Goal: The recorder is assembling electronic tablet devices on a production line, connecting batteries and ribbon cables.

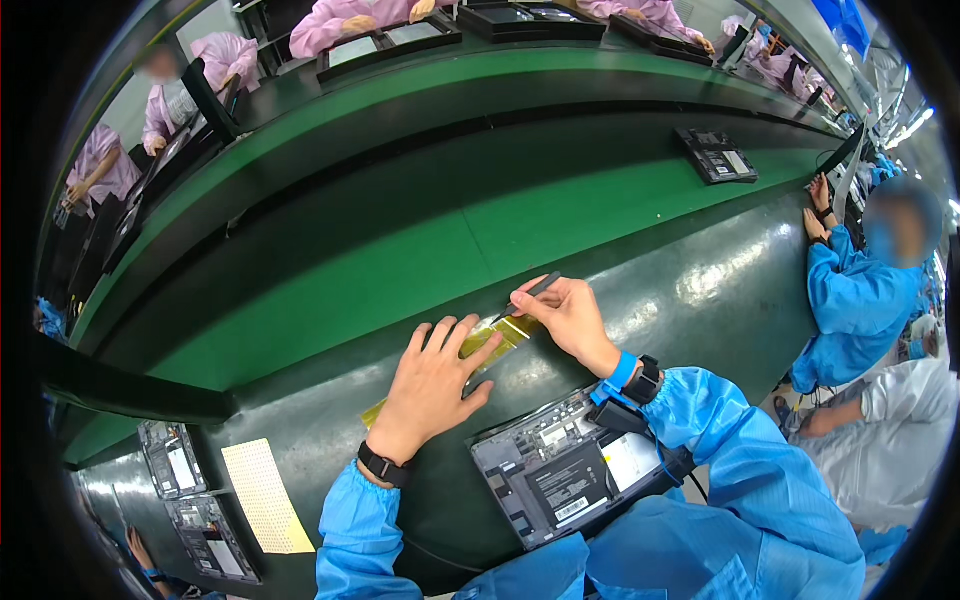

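Observation:
My left hand [425, 390] lies with its fingers spread over a strip of yellow translucent film [514, 334] on the dark bench. The strip's lower end shows past the hand's wrist side; its middle is hidden. Pinched in my right hand [572, 322] is a pair of dark tweezers [544, 284], slanting down to the strip's right end. Whether the tips grip the film is too small to tell. Just below my hands sits an opened tablet-like device [570, 475], with its black battery and circuit boards exposed.
At the lower left lie two more opened devices [170, 460] and a cream sheet of small dots [265, 495]. Another opened device [717, 156] rests on the green conveyor belt [400, 240] beyond the bench. A co-worker in blue [860, 280] is at the right; people in pink work across the belt.

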Demonstrator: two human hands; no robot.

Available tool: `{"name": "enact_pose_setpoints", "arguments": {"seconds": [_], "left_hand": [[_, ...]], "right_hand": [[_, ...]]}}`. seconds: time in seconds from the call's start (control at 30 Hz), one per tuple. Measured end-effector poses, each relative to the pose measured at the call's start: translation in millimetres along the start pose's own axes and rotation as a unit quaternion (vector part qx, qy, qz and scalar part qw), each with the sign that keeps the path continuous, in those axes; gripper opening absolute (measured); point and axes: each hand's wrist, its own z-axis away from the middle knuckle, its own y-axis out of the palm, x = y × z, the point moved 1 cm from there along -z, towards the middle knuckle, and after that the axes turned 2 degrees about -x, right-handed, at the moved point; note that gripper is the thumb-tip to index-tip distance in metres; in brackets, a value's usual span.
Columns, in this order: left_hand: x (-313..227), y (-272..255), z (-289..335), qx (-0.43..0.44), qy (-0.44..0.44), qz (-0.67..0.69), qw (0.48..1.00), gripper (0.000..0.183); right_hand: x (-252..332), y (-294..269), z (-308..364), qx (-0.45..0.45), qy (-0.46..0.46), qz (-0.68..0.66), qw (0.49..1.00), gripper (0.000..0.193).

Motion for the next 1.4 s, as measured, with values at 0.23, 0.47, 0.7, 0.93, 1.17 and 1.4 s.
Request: {"name": "enact_pose_setpoints", "arguments": {"seconds": [0.23,0.47,0.7,0.93,1.17,1.4], "left_hand": [[1,0,-1,-0.004,0.002,-0.008,1.0,0.058],[1,0,-2,-0.008,0.004,-0.001,1.0,0.058],[1,-2,-2,-0.008,0.002,-0.001,1.0,0.057],[1,0,-1,-0.009,0.002,-0.004,1.0,0.057],[-2,-4,-4,-0.014,0.007,-0.013,1.0,0.052],[3,-19,-3,0.039,-0.033,-0.042,0.998,0.05]], "right_hand": [[3,-1,-1,-0.008,0.015,0.003,1.0,0.023],[2,2,0,-0.003,-0.018,0.012,1.0,0.019],[13,10,6,-0.016,-0.045,0.054,0.997,0.017],[6,3,2,-0.008,-0.018,-0.042,0.999,0.02],[32,-21,5,0.01,0.001,-0.099,0.995,0.016],[108,-112,53,0.049,0.001,-0.049,0.998,0.017]]}}
